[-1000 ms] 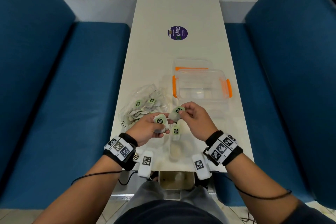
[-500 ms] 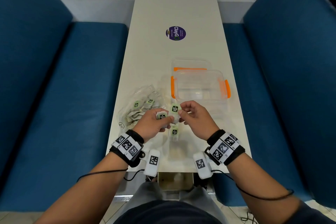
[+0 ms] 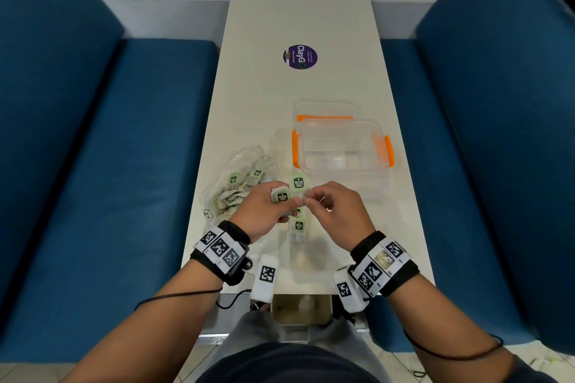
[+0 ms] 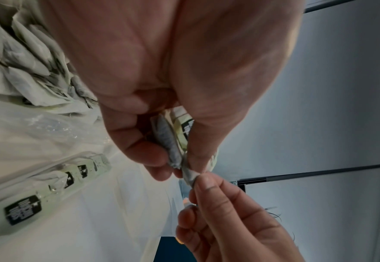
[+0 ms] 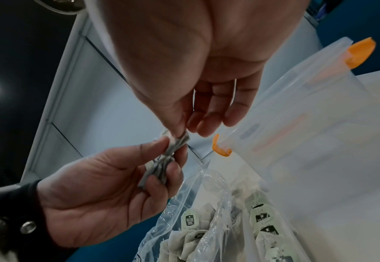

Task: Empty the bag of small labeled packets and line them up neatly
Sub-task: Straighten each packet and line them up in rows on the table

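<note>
While both hands work above worktop [image 3: 311, 25], left hand [image 3: 264, 208] grips packet cluster [image 3: 281, 196]; right hand [image 3: 336, 211] pinches one packet [image 3: 299, 185], likely separating it for row [image 3: 298, 227] below. Bag [image 3: 236, 190] lies left, part full.

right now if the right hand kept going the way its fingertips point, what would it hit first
The right hand points left at the left hand, and both already pinch the same tea bag. So it would probably meet the left hand's fingers first.
</note>
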